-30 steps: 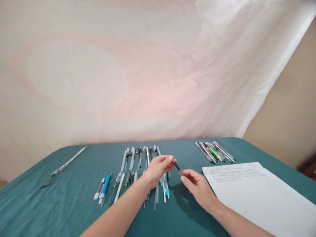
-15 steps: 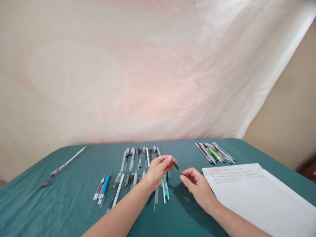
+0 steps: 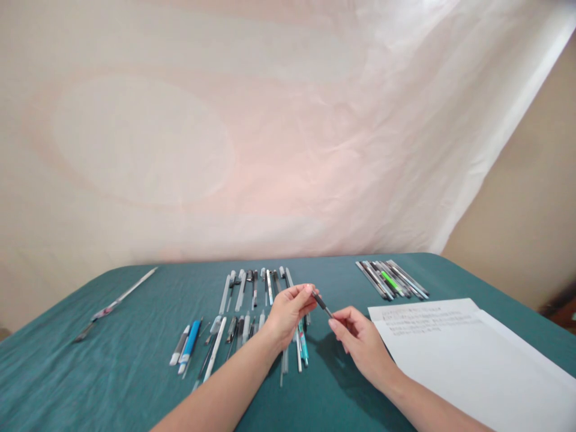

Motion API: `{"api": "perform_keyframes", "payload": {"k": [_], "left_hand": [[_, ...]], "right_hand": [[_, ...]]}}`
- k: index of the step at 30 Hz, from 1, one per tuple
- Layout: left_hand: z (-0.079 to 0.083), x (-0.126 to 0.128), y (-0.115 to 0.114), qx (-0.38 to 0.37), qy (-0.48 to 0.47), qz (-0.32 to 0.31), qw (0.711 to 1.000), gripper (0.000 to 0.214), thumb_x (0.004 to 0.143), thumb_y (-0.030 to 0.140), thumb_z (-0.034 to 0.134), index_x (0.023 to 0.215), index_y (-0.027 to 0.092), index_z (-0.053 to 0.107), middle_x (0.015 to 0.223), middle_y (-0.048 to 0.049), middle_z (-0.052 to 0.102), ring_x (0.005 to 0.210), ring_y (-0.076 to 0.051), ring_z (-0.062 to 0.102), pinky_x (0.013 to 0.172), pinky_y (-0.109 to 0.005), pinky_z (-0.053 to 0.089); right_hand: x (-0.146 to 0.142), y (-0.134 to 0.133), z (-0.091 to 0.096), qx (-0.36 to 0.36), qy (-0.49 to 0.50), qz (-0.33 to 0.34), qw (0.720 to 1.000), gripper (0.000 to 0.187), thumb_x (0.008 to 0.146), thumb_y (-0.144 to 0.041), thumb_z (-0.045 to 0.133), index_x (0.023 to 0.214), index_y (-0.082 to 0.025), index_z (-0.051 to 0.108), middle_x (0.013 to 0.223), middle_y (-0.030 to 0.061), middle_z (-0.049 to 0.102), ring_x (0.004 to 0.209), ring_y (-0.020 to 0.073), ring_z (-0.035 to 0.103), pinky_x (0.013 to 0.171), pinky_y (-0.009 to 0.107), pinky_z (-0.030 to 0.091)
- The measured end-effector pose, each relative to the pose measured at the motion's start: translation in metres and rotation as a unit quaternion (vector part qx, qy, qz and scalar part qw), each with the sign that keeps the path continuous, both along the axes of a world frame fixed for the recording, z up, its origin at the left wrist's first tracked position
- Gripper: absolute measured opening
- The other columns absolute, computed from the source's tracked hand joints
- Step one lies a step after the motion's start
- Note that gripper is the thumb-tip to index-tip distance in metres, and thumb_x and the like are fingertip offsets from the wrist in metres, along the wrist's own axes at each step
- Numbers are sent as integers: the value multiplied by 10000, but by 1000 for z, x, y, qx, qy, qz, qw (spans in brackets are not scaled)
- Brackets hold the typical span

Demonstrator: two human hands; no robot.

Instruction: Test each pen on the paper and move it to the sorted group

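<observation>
A slim pen (image 3: 321,302) with a dark grip is held slantwise above the table between my two hands. My left hand (image 3: 292,309) pinches its upper end, and the fingers hide that end. At the lower end, my right hand (image 3: 355,336) grips it between thumb and fingers. Beneath and beyond my left hand lie pen parts in rows: clear barrels (image 3: 225,293), caps and thin refills. A turquoise pen (image 3: 303,343) lies just right of my left wrist, partly covered by it.
Several pens (image 3: 391,279), one bright green, lie side by side at the back right. Sheets of paper (image 3: 432,348) with handwriting are at the right. A blue pen (image 3: 190,345) lies front left. A long thin wrapped item (image 3: 123,297) rests far left on the green cloth.
Almost nothing differs. Both hands keep the same hold on the pen, with only a very slight shift.
</observation>
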State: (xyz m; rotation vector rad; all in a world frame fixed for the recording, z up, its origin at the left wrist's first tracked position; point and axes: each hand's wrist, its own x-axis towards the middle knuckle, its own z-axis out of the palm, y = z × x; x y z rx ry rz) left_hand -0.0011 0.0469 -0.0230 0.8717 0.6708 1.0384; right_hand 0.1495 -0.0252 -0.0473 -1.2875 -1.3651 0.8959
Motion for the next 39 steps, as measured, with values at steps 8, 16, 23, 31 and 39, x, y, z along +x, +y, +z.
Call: {"api": "perform_keyframes", "payload": {"k": [8, 16, 23, 31, 39], "left_hand": [[1, 1, -3, 23, -3, -12, 1000, 305, 665, 357, 694, 835, 109, 640, 858, -90, 662, 815, -161, 608, 857, -321, 420], [-1, 2, -2, 37, 16, 8, 999, 314, 654, 368, 697, 831, 112, 646, 851, -85, 662, 817, -161, 598, 851, -318, 420], [-3, 2, -1, 32, 20, 19, 999, 307, 661, 356, 693, 843, 114, 646, 862, -83, 660, 815, -154, 594, 844, -312, 425], [-3, 1, 0, 19, -4, 27, 999, 255, 695, 318, 673, 841, 111, 639, 850, -77, 656, 806, -136, 590, 843, -298, 427], [-1, 1, 1, 5, -13, 38, 999, 251, 691, 309, 680, 831, 104, 636, 826, -74, 655, 787, -126, 591, 830, -284, 433]], "right_hand": [[0, 0, 2, -8, 11, 27, 1000, 260, 821, -427, 473, 821, -172, 525, 638, -15, 519, 473, 82, 428, 427, 202, 329], [0, 2, 2, -11, 4, 25, 1000, 259, 848, -424, 422, 874, -184, 516, 666, -9, 530, 517, 101, 436, 476, 215, 341], [2, 5, -6, 6, -7, -12, 1000, 228, 792, -408, 522, 782, -183, 493, 657, -27, 484, 566, 108, 439, 514, 213, 347], [0, 4, -1, -11, -5, 10, 1000, 289, 828, -449, 449, 914, -183, 520, 685, -9, 529, 562, 114, 461, 502, 215, 355], [1, 5, -1, -45, 25, 35, 998, 376, 847, -496, 369, 833, -165, 548, 604, -22, 503, 419, 78, 370, 401, 211, 263]]}}
